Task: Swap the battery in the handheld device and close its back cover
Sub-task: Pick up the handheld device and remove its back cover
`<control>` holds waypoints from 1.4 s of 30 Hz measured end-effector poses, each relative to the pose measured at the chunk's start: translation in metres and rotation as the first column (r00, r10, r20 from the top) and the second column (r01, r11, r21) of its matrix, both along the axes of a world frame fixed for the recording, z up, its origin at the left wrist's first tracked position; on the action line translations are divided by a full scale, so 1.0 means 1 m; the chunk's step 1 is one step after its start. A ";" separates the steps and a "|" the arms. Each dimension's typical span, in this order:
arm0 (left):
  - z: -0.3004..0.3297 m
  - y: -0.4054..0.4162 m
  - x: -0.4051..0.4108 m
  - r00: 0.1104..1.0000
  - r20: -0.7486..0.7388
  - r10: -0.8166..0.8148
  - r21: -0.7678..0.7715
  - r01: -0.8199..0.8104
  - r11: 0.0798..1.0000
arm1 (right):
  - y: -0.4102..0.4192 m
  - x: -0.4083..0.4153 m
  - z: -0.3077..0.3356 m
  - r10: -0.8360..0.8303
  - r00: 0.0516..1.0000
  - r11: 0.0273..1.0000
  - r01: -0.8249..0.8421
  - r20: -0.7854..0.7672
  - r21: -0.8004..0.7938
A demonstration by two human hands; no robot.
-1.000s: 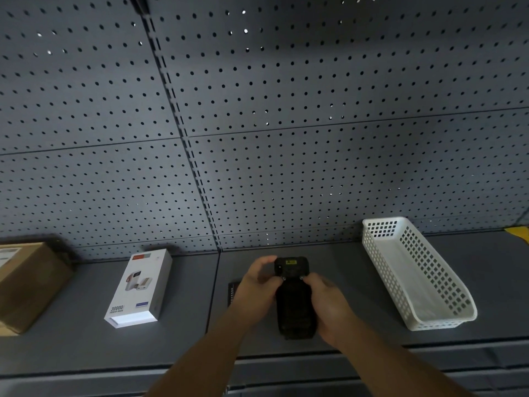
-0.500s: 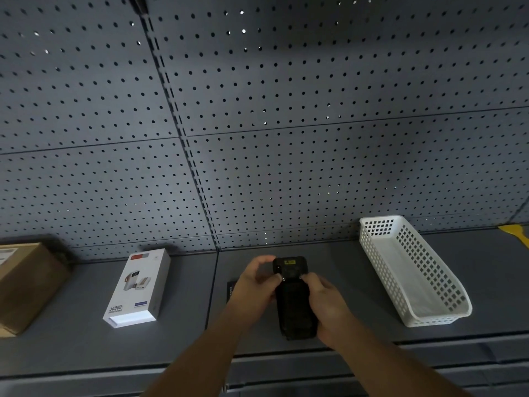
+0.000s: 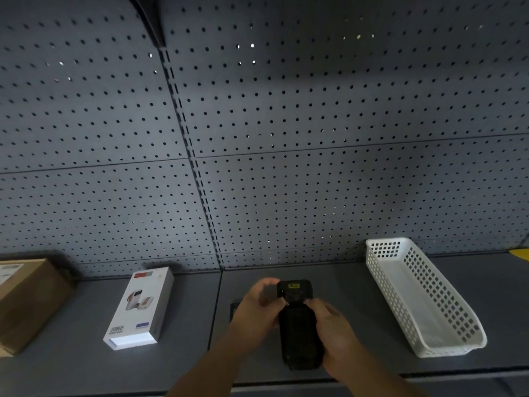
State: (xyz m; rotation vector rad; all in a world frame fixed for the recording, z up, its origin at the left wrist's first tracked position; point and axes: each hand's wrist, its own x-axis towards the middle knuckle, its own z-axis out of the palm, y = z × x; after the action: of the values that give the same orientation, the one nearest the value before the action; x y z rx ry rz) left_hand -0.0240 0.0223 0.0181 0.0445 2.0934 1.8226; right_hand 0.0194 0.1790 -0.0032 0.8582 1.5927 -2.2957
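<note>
Gripping handheld device (image 3: 297, 325) back-up between both palms: left hand (image 3: 257, 309) clasps upper edge, right hand (image 3: 332, 328) wraps lower flank. Looks rigid, chunky, ribbed; thumbs near top latches. Spare battery not identifiable.

Head view, downward, near shelf (image 3: 86, 365)

This looks like a shop or stockroom: a grey perforated back wall (image 3: 286, 124) rises behind a metal shelf (image 3: 186, 325), with a boxed power bank (image 3: 140, 308) near its left edge.
</note>
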 end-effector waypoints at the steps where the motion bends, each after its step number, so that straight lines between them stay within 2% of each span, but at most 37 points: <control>1: -0.001 0.000 0.001 1.000 -0.018 -0.002 -0.033 0.001 0.999 | -0.001 0.000 -0.001 0.002 1.000 1.000 -0.002 0.005 -0.025; 5: -0.002 0.003 0.001 0.994 -0.104 0.013 -0.201 -0.034 0.979 | -0.002 0.004 -0.003 -0.014 0.999 0.983 0.021 0.042 -0.183; 8: 0.001 0.007 0.004 0.989 -0.146 0.036 -0.236 -0.070 0.969 | -0.001 0.008 -0.006 -0.015 0.999 0.952 0.024 0.031 -0.304; 14: 0.006 0.013 0.014 0.961 -0.271 -0.057 -0.369 -0.049 0.928 | 0.005 0.017 -0.001 0.013 1.000 0.900 -0.009 0.007 -0.435; 21: 0.002 0.017 0.024 0.908 -0.374 -0.188 -0.502 -0.028 0.864 | 0.008 0.017 -0.005 0.043 0.999 0.916 -0.040 0.000 -0.399; 26: 0.000 0.020 0.025 0.916 -0.333 -0.223 -0.575 -0.010 0.818 | 0.008 0.016 -0.013 0.060 0.998 0.918 -0.048 0.019 -0.393; 34: 0.002 0.029 0.027 0.958 -0.195 -0.212 -0.597 0.056 0.800 | 0.004 0.010 -0.025 0.025 0.999 0.935 -0.009 0.041 -0.355; 42: 0.011 0.033 0.035 0.972 -0.187 -0.144 -0.595 0.004 0.804 | 0.006 0.010 -0.032 -0.019 0.998 0.953 0.035 0.056 -0.302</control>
State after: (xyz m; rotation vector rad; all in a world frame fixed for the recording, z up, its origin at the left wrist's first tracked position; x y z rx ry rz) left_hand 0.0112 0.0558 0.0286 0.1749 2.6899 1.0804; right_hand 0.0289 0.1846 -0.0349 0.8578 1.1696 -2.4277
